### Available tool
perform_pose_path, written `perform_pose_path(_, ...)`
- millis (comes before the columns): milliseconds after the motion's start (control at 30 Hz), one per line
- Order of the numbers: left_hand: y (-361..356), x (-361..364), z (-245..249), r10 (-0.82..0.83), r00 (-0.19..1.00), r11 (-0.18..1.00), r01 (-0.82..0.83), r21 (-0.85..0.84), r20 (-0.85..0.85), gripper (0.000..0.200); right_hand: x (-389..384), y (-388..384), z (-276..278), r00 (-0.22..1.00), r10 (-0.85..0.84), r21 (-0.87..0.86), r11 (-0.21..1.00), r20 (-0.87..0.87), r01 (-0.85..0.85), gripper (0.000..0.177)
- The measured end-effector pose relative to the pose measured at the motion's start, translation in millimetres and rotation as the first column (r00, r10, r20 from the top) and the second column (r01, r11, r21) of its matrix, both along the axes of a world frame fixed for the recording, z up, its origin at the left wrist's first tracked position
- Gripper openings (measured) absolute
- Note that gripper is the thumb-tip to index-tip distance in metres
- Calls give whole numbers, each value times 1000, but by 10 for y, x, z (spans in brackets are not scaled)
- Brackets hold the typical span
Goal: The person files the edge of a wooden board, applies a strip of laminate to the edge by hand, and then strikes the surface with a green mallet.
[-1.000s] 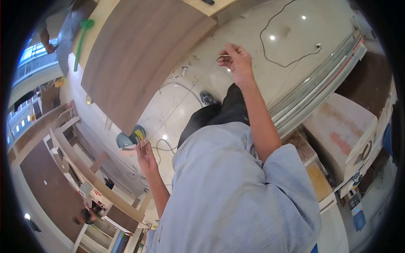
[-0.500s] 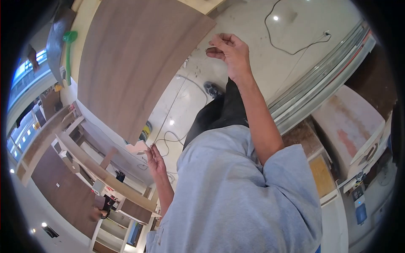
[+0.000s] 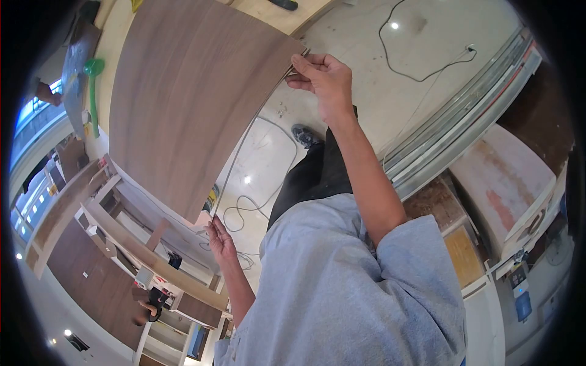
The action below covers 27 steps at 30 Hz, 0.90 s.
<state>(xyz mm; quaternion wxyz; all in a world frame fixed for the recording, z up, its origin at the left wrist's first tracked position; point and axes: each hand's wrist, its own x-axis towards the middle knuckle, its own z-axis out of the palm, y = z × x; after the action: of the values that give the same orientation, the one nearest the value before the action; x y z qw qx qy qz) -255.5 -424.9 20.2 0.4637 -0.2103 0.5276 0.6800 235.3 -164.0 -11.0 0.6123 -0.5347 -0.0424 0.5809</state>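
A large wood-grain board [image 3: 195,97] lies on a pale wooden surface [image 3: 259,11] in front of me. Along its near edge runs a thin strip [image 3: 239,141], stretched between my two hands. At the board's far right corner, my right hand [image 3: 329,79] pinches the strip between thumb and fingers. My left hand [image 3: 222,241] is closed at the near corner, fingers at the strip's lower end. A small flat pinkish piece [image 3: 204,218] shows just beyond those fingertips.
A green long-handled tool [image 3: 93,91] lies beyond the board. Cables [image 3: 287,168] trail over the tiled floor by my shoe [image 3: 305,135]. Long metal profiles [image 3: 455,116] stretch along the right. Another person [image 3: 154,305] is by the shelving at lower left; another hand [image 3: 49,94] shows far left.
My right hand has moved left to the board's corner. The strip now shows as a line between both hands; less of the pinkish piece is visible at my left hand.
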Motion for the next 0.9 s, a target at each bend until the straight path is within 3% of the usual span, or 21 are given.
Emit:
perform_pose_path(67,26,66,16,6,999,1000,-8,-26,-48,25,-6,0,3,1000,-6,3,1000,7,6,29)
perform_pose_path(267,53,-2,-18,13,993,999,-17,36,113,25,-13,39,39,999,-12,-18,1000,49,13,27)
perform_pose_path(567,3,-66,-97,8,999,1000,-8,-12,35,26,-24,43,13,994,11,1,1000,107,-12,26)
perform_pose_path(667,-27,-105,-141,23,993,999,-26,20,113,27,-21,44,50,993,19,-9,1000,119,-18,25)
perform_pose_path(900,-58,-54,-182,23,995,1000,-25,15,93,28,-17,51,60,985,39,-8,999,166,-39,24)
